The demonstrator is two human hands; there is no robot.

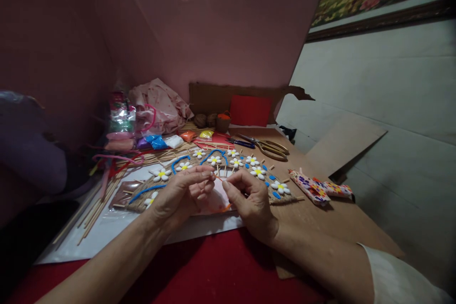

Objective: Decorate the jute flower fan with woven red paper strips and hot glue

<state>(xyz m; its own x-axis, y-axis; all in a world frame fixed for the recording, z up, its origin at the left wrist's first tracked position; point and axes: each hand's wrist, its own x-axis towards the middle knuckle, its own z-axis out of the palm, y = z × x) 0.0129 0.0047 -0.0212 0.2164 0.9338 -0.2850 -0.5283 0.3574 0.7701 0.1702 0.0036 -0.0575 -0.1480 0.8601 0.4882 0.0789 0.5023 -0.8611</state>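
The thin orange strip (218,178) bridges both hands: left hand (178,195) and right hand (250,198) fingers (208,174) pinch its ends above the flower mat (257,171).

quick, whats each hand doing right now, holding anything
left hand: closed, fingertips pinching one end of the thin orange strip
right hand: closed, fingertips pinching the other end of the thin orange strip

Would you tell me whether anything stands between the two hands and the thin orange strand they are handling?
Nothing visible does. The left hand and the right hand each pinch an end of the thin orange strand directly, over the flower-covered mat.
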